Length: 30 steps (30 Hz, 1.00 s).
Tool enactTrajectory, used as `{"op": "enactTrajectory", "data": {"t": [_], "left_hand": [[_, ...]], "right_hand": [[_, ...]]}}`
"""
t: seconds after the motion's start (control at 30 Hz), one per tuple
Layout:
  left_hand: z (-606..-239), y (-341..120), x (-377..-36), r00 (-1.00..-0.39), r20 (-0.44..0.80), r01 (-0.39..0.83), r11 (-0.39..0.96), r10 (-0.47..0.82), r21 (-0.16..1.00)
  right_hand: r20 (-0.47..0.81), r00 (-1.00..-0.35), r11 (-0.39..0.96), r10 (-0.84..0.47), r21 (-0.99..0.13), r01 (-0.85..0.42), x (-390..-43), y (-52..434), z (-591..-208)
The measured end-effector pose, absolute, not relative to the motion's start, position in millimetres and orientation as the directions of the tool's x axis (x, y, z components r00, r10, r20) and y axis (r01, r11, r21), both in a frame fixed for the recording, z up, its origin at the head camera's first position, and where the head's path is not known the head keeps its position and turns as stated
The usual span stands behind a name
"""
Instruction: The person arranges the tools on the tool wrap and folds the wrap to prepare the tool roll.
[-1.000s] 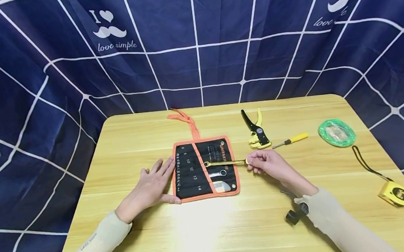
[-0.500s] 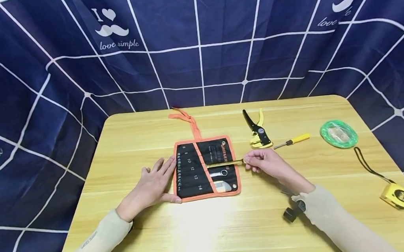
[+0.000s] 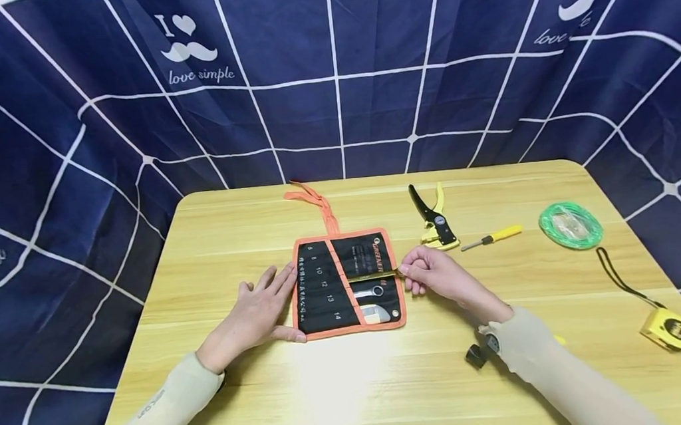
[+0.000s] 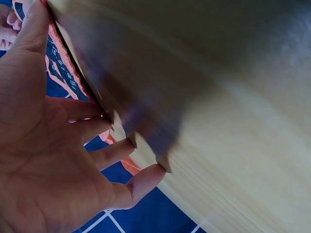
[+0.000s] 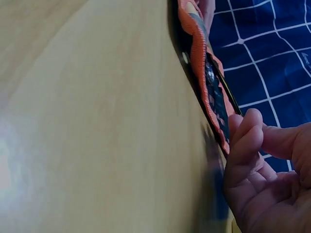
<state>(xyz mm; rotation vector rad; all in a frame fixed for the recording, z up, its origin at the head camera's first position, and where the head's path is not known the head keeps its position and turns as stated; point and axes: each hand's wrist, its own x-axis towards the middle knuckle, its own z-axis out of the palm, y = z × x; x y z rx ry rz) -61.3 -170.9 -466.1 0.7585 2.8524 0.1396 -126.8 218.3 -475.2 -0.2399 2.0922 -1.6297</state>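
A black tool pouch (image 3: 320, 287) with orange trim and numbered pockets lies flat on the table. My right hand (image 3: 438, 275) pinches one end of a gold combination wrench (image 3: 374, 276) between thumb and fingers. The wrench's other end is hidden inside a pocket. Below it, a silver wrench (image 3: 371, 292) and another tool with a broad pale head (image 3: 375, 314) stick out of their pockets. My left hand (image 3: 258, 309) rests with spread fingers along the pouch's left edge. In the left wrist view its fingertips (image 4: 150, 175) touch the table.
Behind my right hand lie a black-and-yellow wire stripper (image 3: 435, 222) and a yellow-handled screwdriver (image 3: 501, 234). Farther right are a green coil of wire (image 3: 570, 225) and a yellow tape measure (image 3: 670, 328) with a black strap. An orange tie (image 3: 318, 204) trails from the pouch's back edge.
My right hand has moved left, and the gold wrench has slid deeper into the pocket. The left hand has stayed in place on the pouch's edge.
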Motion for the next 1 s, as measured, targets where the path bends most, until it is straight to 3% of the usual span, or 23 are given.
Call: {"op": "enactTrajectory", "data": {"t": [0.3, 1.0], "left_hand": [[-467, -171, -61, -0.851, -0.145, 0.486, 0.862, 0.504, 0.147], [-467, -171, -61, -0.854, -0.131, 0.486, 0.861, 0.504, 0.148]], "right_hand": [[-0.265, -0.874, 0.342, -0.407, -0.932, 0.123, -129, 208, -476], [-0.277, -0.834, 0.348, -0.477, -0.931, 0.11, -135, 191, -476]]}}
